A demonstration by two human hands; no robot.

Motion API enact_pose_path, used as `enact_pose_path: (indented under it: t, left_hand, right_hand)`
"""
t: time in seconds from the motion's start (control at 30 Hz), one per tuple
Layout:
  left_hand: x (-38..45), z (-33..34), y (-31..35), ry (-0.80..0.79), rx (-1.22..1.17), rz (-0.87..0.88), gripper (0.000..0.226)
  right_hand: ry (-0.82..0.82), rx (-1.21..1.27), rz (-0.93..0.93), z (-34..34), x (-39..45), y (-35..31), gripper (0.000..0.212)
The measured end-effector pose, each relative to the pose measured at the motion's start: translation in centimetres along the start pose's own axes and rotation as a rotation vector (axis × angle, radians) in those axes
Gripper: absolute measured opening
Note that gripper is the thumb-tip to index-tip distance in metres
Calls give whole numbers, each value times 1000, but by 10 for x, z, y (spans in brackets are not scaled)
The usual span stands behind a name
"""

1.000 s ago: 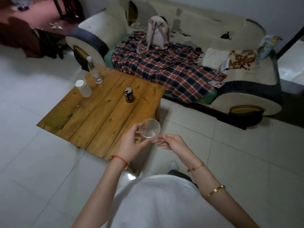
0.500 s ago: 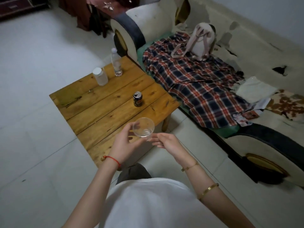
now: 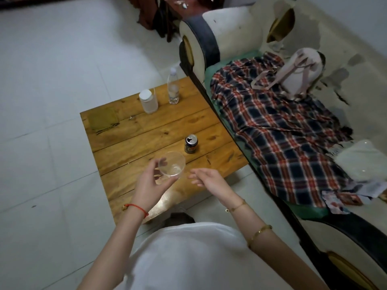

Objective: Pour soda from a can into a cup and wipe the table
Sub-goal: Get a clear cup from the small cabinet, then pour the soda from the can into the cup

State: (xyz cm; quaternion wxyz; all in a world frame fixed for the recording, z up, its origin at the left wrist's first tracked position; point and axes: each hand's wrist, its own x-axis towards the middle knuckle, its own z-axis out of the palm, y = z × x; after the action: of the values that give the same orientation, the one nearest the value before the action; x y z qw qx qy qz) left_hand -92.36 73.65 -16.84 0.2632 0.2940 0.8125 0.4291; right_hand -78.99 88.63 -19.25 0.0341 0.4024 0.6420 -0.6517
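Observation:
My left hand [image 3: 149, 181] holds a clear plastic cup [image 3: 172, 164] above the near part of the low wooden table [image 3: 146, 130]. The cup is tilted a little and looks empty. My right hand [image 3: 206, 178] hovers just right of the cup with its fingers apart, holding nothing. A dark soda can [image 3: 191, 144] with an opened top stands upright on the table just beyond the cup. A flat olive-brown cloth [image 3: 103, 120] lies at the table's far left corner.
A white-lidded jar [image 3: 148, 101] and a clear water bottle [image 3: 173, 86] stand at the table's far edge. A worn sofa [image 3: 219, 38] with a plaid blanket [image 3: 282, 130] and a pale bag [image 3: 297, 74] runs along the right. Pale tiled floor [image 3: 52, 80] surrounds the table.
I have stepped closer, so both hands and the cup are now over the table. My right hand has come off the cup and drawn slightly to the right.

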Motion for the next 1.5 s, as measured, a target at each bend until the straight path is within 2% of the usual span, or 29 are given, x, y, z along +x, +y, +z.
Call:
enact_pose_path:
  t: [0.17,0.3,0.4,0.5,0.8,0.97,1.23,1.5]
  left_hand:
    - [39,-10,1,79,36,-25,60]
    - [61,-13,-4,128,49,-61,60]
    - [72,-6,-9,190,29,-94,58]
    - [81,5,-16,258,11,-122,55]
    - [102,53,-50,391,-43,-262,61]
    - [111,75,-70,441,-72,-314,61]
    - [127,96,-89,454,-65,-359,63]
    - [134,75,-59,448,-81,-350,60]
  right_hand:
    - [52,-55,1,-28,47,-14,30]
    - [202,-130,29,-39,85,-13,24]
    - [242,-202,61,-45,113,-13,25]
    - [214,-297,73,-50,146,-7,31]
    - [67,-570,56,-70,243,33,68]
    - [-15,-563,16,-65,281,56,86]
    - [76,-546,-164,-51,312,82,71]
    - [66,-453,-165,-68,292,50,59]
